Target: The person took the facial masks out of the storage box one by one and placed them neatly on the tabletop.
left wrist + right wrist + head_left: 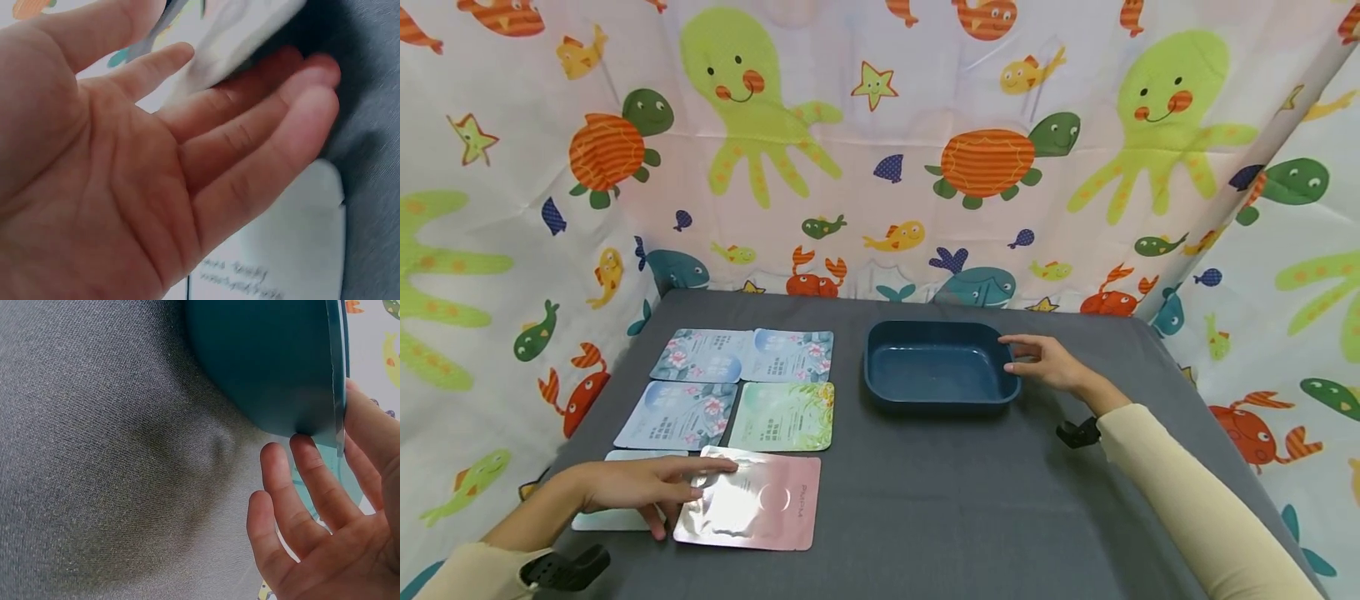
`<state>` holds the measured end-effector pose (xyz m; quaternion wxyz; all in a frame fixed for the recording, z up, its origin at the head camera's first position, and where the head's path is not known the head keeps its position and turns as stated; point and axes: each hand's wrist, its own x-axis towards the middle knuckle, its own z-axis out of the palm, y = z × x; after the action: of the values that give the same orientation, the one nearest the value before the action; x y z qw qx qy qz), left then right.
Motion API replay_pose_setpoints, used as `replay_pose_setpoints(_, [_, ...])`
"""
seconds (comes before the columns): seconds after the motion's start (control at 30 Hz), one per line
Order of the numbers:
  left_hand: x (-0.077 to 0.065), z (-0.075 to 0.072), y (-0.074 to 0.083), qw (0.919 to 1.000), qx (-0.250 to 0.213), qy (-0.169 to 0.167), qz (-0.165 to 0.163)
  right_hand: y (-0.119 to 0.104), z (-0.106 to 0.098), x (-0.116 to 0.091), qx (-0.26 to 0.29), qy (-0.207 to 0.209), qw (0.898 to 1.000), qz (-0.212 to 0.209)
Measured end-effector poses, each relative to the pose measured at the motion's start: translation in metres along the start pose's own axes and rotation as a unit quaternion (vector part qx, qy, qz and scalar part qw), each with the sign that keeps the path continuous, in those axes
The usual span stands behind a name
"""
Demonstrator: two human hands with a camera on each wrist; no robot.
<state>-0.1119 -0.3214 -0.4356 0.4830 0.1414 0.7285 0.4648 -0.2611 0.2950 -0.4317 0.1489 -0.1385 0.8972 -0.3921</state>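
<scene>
My left hand (625, 487) holds a shiny pink sheet-mask packet (793, 504) by its left edge, two digits lying over its top. In the left wrist view the packet (234, 44) tilts up, with the other fingers (262, 150) below its edge. A pale mint packet (617, 521) lies partly hidden beneath that hand. At the back, my right hand (1048, 362) grips the right rim of a dark blue rectangular dish (940, 407). In the right wrist view, the thumb is at the dish's rim and fingertips (304, 447) touch its outer wall.
Two blue floral packets (700, 354) (790, 354) lie side by side at the back left. In front of them are another blue packet (677, 417) and a green one (782, 417). Grey cloth (962, 508) covers the table; a sea-animal curtain (865, 125) surrounds it.
</scene>
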Motion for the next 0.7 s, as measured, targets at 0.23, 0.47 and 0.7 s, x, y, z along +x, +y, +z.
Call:
replay_pose_setpoints(0.23, [-0.012,-0.014,-0.009,0.9996,-0.024,0.007,0.012,0.001,0.001,-0.001,-0.003,0.004,1.0,-0.011])
replay_pose_setpoints(0.47, [-0.015,-0.022,-0.015,0.9989,-0.042,0.0,0.022,0.001,0.001,-0.002,-0.004,0.008,1.0,-0.01])
replay_pose_setpoints(0.7, [-0.015,-0.02,-0.015,0.9967,-0.025,0.075,-0.016,0.003,0.002,-0.002,0.003,0.013,1.0,-0.019])
